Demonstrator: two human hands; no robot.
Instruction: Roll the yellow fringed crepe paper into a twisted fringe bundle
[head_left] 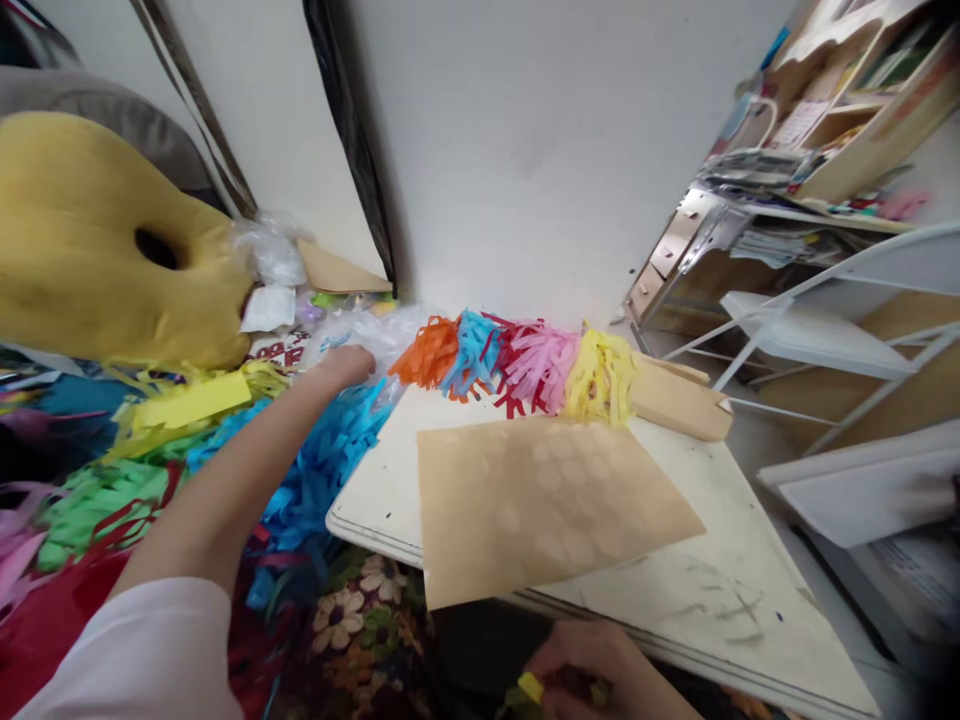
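Observation:
My left hand (350, 366) reaches forward over clear plastic wrapping (379, 330) beside blue fringed paper (337, 425); its fingers are mostly hidden. Low in the view, my right hand (592, 668) is closed around a small yellow object (531, 687), partly hidden and blurred. On the white tabletop (750, 590) lies a brown paper sheet (540, 500) with paler round patches, its front corner hanging past the edge. Behind it stretches a brown cardboard piece (679, 395) wrapped in fringed paper: orange (429, 352), blue (471, 350), red and pink (544, 360), then yellow (602, 375).
Piles of green fringe (105, 505) and yellow fringe (191, 400) lie at left, below a large yellow cushion (97, 260). A white wall (540, 150) rises behind the table. On the right are a white folding chair (825, 335) and a shelf unit (847, 110).

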